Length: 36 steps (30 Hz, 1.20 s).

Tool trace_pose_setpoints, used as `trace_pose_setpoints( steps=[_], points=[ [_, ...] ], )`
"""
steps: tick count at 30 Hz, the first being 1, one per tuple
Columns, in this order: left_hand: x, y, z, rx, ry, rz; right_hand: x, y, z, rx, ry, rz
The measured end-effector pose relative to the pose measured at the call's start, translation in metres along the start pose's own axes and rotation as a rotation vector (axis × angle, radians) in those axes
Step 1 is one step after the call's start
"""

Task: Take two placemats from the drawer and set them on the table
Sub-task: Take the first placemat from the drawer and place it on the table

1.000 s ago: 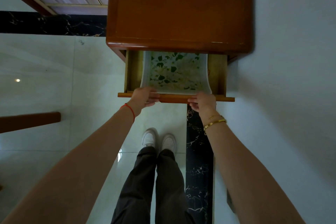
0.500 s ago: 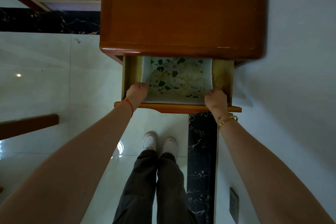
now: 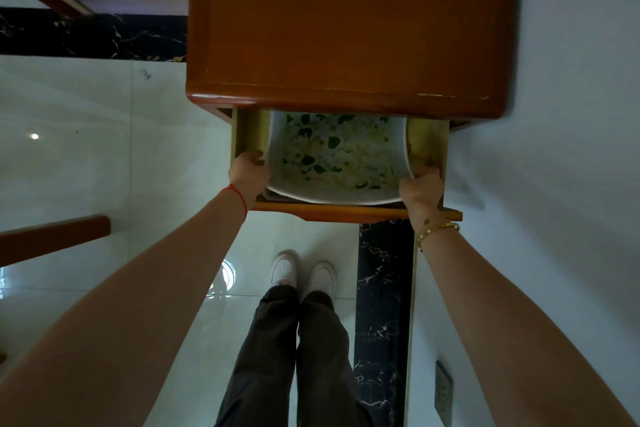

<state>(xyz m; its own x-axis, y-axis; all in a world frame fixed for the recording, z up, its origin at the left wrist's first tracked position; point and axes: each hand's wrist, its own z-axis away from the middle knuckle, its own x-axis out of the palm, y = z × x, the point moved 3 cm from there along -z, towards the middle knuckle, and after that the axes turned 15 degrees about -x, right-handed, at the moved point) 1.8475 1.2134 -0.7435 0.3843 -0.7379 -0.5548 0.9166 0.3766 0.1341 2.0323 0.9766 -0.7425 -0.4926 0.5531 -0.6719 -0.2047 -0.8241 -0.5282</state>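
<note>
The drawer [image 3: 339, 212] of a brown wooden cabinet [image 3: 349, 24] stands pulled out below me. Inside lies a placemat [image 3: 336, 159] with a white border and a green and yellow leaf pattern, its sides bowed upward. My left hand [image 3: 249, 173] grips the mat's left edge inside the drawer. My right hand [image 3: 420, 185] grips its right edge. A darker layer shows just under the front left of the mat; I cannot tell whether it is a second mat.
A white wall [image 3: 571, 149] runs close along the right of the cabinet. The floor is glossy pale tile [image 3: 104, 149] with black marble strips [image 3: 384, 288]. My legs and white shoes [image 3: 303, 272] stand right below the drawer. A wooden rail [image 3: 52, 236] juts in at left.
Both hands left the drawer's front edge, went into the drawer and took hold of the placemat's two sides. The mat now curls up between them.
</note>
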Motion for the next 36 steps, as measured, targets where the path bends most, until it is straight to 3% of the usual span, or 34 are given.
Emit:
trace_pose_setpoints(
  steps=[3,7,10,13,27,36],
  points=[
    [-0.006,-0.001,0.002,-0.021,-0.071,0.062,-0.003,0.001,0.000,0.142,0.015,-0.146],
    [-0.011,-0.002,0.013,-0.037,-0.118,0.088,-0.010,0.001,0.010,0.241,-0.037,-0.161],
    [-0.019,-0.008,0.024,-0.077,-0.131,0.148,-0.019,-0.003,0.022,0.164,-0.120,-0.074],
    [-0.033,-0.019,0.035,-0.115,-0.140,0.210,-0.029,-0.011,0.045,0.071,-0.085,0.010],
    [-0.087,-0.117,0.123,-0.126,-0.244,0.487,-0.071,-0.012,0.160,0.023,-0.069,-0.246],
    [-0.138,-0.178,0.224,0.008,-0.191,0.686,-0.115,-0.024,0.243,-0.081,-0.113,-0.371]
  ],
)
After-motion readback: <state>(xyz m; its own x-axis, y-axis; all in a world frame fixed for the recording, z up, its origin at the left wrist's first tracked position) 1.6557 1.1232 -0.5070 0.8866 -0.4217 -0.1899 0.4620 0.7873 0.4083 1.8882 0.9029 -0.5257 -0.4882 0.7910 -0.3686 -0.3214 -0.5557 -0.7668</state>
